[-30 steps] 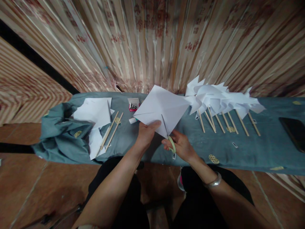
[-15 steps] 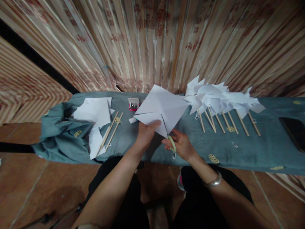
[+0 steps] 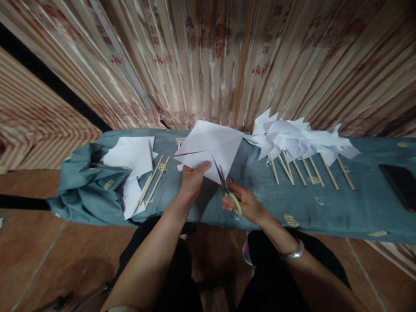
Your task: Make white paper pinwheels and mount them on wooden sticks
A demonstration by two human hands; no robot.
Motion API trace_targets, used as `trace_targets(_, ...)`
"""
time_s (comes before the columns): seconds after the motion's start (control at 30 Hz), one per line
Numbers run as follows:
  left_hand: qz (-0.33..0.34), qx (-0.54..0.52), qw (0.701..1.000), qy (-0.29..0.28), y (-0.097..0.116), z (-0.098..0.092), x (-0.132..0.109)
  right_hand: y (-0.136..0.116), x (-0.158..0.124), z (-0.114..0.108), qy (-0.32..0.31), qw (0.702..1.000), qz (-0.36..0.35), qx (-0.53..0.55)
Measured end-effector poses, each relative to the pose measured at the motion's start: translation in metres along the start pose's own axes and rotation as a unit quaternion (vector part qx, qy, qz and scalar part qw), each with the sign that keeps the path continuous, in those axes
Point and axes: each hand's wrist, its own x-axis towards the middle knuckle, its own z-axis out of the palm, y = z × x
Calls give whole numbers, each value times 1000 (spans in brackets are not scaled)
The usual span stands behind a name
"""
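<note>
My left hand [image 3: 193,177] pinches a square white sheet of paper [image 3: 216,136] near its lower left edge, thumb on top. A slit runs in from the paper's left corner, and crease lines cross its middle. In my right hand [image 3: 245,201] is a pair of scissors [image 3: 226,185] with light green handles. Their blades are parted and point up and left, lying over the paper's lower corner. Behind the sheet's left corner, a small box [image 3: 180,142] is mostly hidden.
White paper pinwheels [image 3: 292,136] on wooden sticks lie in a row at right. Loose paper [image 3: 136,156] and two wooden sticks [image 3: 157,182] lie at left, beside bunched cloth [image 3: 87,182]. A dark phone [image 3: 398,184] rests at the far right of the cloth-covered table [image 3: 269,208].
The paper has shifted left with my left hand. The scissors have come back from the paper's lower corner, and their blades now show, parted. The box is now mostly covered.
</note>
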Motion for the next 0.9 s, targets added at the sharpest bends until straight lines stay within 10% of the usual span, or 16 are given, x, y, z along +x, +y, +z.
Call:
trace_targets(0.27, 45, -7, 999, 7, 17, -14, 13, -12, -11, -38, -64, 994, 16, -83)
trace_targets(0.6, -43, 142, 982, -117, 13, -20, -1, -19, 7, -75, 224, 965, -118, 62)
trace_targets(0.9, -96, 284, 931, -206, 10, -26, -8, -33, 7, -77, 149, 984, -90, 46)
